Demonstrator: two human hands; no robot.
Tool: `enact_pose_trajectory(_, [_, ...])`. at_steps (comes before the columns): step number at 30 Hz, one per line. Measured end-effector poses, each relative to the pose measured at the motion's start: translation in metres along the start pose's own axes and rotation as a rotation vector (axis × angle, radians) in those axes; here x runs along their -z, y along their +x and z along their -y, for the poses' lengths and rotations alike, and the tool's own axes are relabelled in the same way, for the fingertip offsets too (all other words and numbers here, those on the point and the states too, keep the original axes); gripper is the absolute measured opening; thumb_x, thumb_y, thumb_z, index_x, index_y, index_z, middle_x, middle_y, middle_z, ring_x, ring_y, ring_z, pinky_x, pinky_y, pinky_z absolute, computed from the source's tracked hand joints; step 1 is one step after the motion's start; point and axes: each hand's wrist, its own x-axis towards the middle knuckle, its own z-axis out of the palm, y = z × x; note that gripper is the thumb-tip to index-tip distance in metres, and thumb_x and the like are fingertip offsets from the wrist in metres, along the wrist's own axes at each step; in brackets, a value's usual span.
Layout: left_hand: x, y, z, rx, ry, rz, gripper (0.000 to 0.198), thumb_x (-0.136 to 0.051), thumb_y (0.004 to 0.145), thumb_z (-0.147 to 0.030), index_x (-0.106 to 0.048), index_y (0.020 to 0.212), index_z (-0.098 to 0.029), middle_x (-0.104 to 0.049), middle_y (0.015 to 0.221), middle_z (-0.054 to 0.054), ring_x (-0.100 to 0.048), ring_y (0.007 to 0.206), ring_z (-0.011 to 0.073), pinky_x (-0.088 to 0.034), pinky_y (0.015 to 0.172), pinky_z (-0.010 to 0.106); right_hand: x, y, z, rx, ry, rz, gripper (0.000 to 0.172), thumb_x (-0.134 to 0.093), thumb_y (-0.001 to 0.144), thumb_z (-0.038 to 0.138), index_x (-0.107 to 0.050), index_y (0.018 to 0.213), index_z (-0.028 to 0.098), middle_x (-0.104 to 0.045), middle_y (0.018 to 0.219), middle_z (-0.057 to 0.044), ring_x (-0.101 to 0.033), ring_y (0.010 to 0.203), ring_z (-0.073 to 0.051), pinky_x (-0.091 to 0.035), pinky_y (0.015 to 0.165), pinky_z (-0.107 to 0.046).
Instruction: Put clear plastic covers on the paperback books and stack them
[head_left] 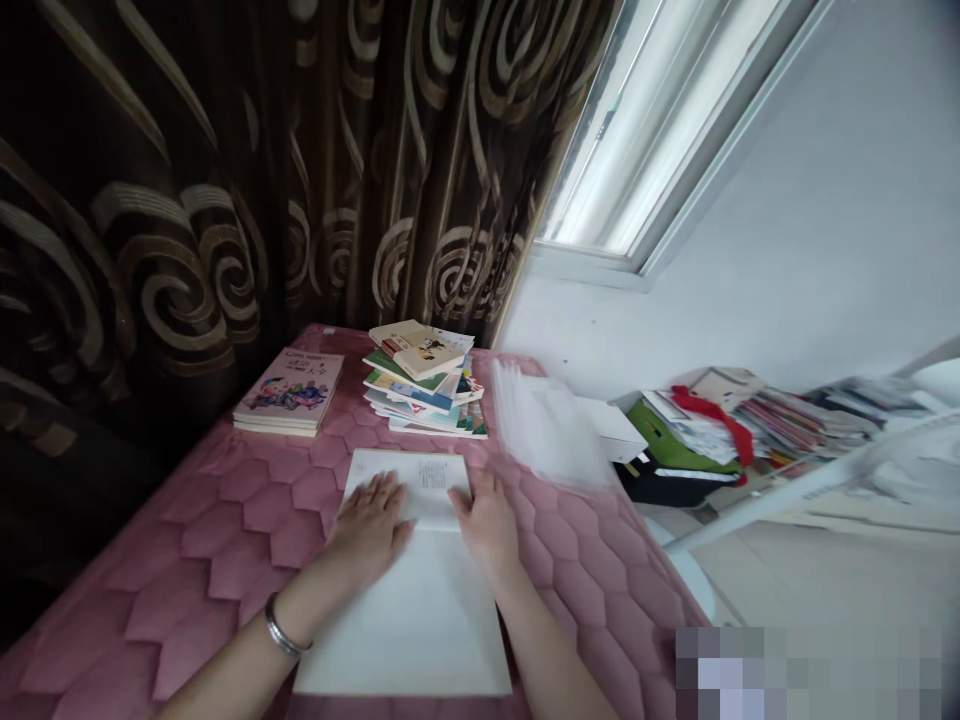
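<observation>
While near window [645,120] and dark curtain [315,150], pink honeycomb surface [247,510] under book [401,615] and wide hands [371,525] [489,525].

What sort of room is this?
Likely a room in a home, perhaps a bedroom or study corner, though that's hard to pin down: there's a dark swirl-patterned curtain, a pink quilted surface, and an open book lying on it.

print [433,474] on the open book [409,610] too small to read
</observation>
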Motion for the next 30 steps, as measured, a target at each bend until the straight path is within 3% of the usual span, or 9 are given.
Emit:
enact_pose_trajectory(3, [0.001, 0.000, -0.001, -0.002, 0.003, -0.006, 0.052, -0.034, 0.094, -0.035, -0.041, 0.140, -0.013, -0.030, 0.151, 0.014, -0.029, 0.139, 0.0278, -0.027, 0.112, 0.047, 0.007, -0.005, 0.011, 0.208, -0.080, -0.006, 0.041, -0.052, 0.089, 0.035, -0.055, 0.126, 0.018, -0.055, 0.129, -0.017, -0.053, 0.114, -0.032, -0.038, 0.095, -0.046])
enact_pose_trajectory(7, [-0.002, -0.001, 0.000, -0.017, 0.002, -0.049, 0.052, -0.037, 0.093, -0.035, -0.044, 0.139, -0.012, -0.034, 0.149, 0.014, -0.033, 0.138, 0.0283, -0.029, 0.112, 0.047, 0.006, -0.014, 0.023, 0.502, -0.035, 0.167, 0.041, -0.047, 0.093, 0.035, -0.053, 0.131, 0.021, -0.045, 0.143, -0.009, -0.040, 0.132, -0.027, -0.028, 0.109, -0.047])
enact_pose_trajectory(12, [-0.009, -0.001, 0.003, -0.020, 0.011, -0.137, 0.048, -0.036, 0.094, -0.036, -0.048, 0.136, -0.016, -0.042, 0.146, 0.013, -0.038, 0.135, 0.0262, -0.030, 0.111, 0.046, -0.007, -0.017, 0.022, 0.472, -0.035, 0.254, 0.043, -0.045, 0.094, 0.039, -0.057, 0.128, 0.015, -0.050, 0.139, -0.012, -0.044, 0.130, -0.027, -0.037, 0.107, -0.042])
enact_pose_trajectory(18, [-0.008, -0.001, 0.003, -0.013, 0.009, -0.117, 0.049, -0.033, 0.095, -0.036, -0.047, 0.136, -0.013, -0.040, 0.147, 0.014, -0.038, 0.135, 0.0246, -0.030, 0.111, 0.044, -0.009, -0.014, 0.021, 0.471, -0.048, 0.274, 0.042, -0.042, 0.095, 0.036, -0.058, 0.127, 0.013, -0.051, 0.137, -0.013, -0.044, 0.130, -0.026, -0.038, 0.107, -0.041])
enact_pose_trajectory(21, [-0.004, 0.001, 0.002, -0.008, 0.012, -0.053, 0.050, -0.030, 0.095, -0.036, -0.044, 0.138, -0.014, -0.035, 0.150, 0.013, -0.034, 0.137, 0.0243, -0.029, 0.111, 0.043, -0.007, -0.013, 0.022, 0.469, -0.051, 0.293, 0.040, -0.040, 0.096, 0.030, -0.058, 0.127, 0.012, -0.051, 0.137, -0.013, -0.044, 0.130, -0.026, -0.038, 0.107, -0.042])
enact_pose_trajectory(25, [0.001, 0.014, 0.002, -0.020, 0.015, 0.043, 0.054, -0.029, 0.094, -0.035, -0.035, 0.144, -0.015, -0.025, 0.154, 0.011, -0.024, 0.141, 0.0284, -0.021, 0.112, 0.051, -0.005, -0.013, 0.024, 0.484, -0.065, 0.301, 0.040, -0.037, 0.096, 0.027, -0.058, 0.127, 0.011, -0.052, 0.137, -0.013, -0.045, 0.130, -0.026, -0.037, 0.107, -0.041])
enact_pose_trajectory(30, [-0.003, 0.036, 0.005, -0.065, -0.023, 0.035, 0.057, -0.032, 0.092, -0.031, -0.029, 0.146, -0.013, -0.023, 0.154, 0.014, -0.020, 0.142, 0.0296, -0.011, 0.112, 0.060, -0.003, -0.013, 0.026, 0.493, -0.061, 0.287, 0.040, -0.035, 0.097, 0.025, -0.060, 0.124, 0.011, -0.054, 0.134, -0.013, -0.046, 0.128, -0.026, -0.037, 0.107, -0.040])
